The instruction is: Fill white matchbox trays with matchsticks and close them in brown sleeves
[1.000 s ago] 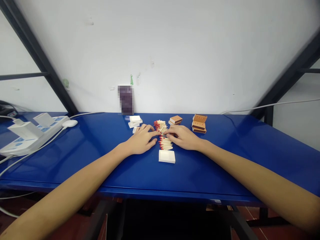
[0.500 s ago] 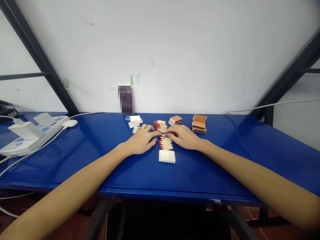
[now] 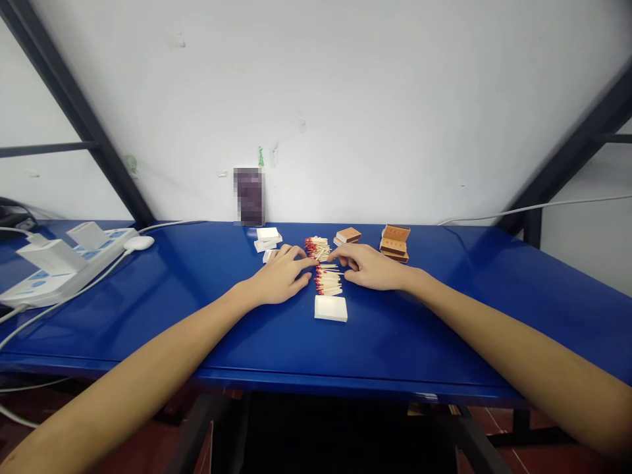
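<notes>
Red-headed matches lie side by side on the blue table, heads to the left. A denser pile of matches sits just behind them. My left hand rests to their left, fingers apart, its index fingertip touching the match heads. On the right, my right hand has its index finger stretched toward the matches and its thumb apart, with nothing visible held. In front of the row lies a white matchbox tray.
White trays are stacked behind my left hand. Brown matchbox sleeves lie behind my right hand, and more brown sleeves stand farther right. A white power strip with cables occupies the left. A pixelated dark rectangle stands against the wall.
My right hand has shifted slightly right, its index finger extending and its thumb drawing away from the matches, uncovering more of the row. My left hand has stayed nearly still.
</notes>
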{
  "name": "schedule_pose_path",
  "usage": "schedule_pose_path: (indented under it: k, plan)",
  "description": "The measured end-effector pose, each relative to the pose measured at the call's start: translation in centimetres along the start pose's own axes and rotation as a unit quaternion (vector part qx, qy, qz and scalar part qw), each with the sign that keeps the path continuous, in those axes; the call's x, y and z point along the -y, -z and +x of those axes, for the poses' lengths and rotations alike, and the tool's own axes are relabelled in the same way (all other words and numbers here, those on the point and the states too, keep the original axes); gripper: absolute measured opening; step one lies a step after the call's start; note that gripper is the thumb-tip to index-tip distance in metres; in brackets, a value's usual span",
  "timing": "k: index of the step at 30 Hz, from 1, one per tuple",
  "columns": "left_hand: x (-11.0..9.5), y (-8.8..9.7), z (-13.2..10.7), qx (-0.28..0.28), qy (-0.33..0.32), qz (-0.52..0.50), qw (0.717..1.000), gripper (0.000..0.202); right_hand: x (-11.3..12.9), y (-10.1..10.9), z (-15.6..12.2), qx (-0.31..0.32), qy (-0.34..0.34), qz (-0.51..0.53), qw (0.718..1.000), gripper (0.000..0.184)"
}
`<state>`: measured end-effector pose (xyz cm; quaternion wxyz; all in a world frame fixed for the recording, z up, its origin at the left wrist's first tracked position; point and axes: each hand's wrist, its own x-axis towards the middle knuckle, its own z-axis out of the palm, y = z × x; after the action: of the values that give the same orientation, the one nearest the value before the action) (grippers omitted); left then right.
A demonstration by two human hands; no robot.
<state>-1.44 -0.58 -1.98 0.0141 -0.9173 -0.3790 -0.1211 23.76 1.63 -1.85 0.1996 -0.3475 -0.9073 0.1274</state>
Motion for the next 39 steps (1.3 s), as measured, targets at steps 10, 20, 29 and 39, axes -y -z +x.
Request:
schedule_pose_path:
  k: [10,20,29,39]
  plan:
    - [0.1,0.0,0.0,-0.002,0.000,-0.002,1.000,0.040,0.0,-0.6,0.1,-0.019,0.022,-0.026,0.999,0.035]
    - [0.0,0.0,0.1,-0.013,0.005,-0.013,1.000,0.031,-0.2,-0.8,0.2,-0.022,0.034,-0.025,0.999,0.028]
    - [-0.1,0.1,0.1,-0.012,-0.002,-0.031,0.999,0.022,-0.3,-0.9,0.2,-0.014,0.016,-0.041,0.999,0.028]
    - [-0.1,0.1,0.1,-0.010,0.013,-0.016,1.000,0.026,-0.5,-1.1,0.2,-0.016,0.019,-0.047,0.999,0.027]
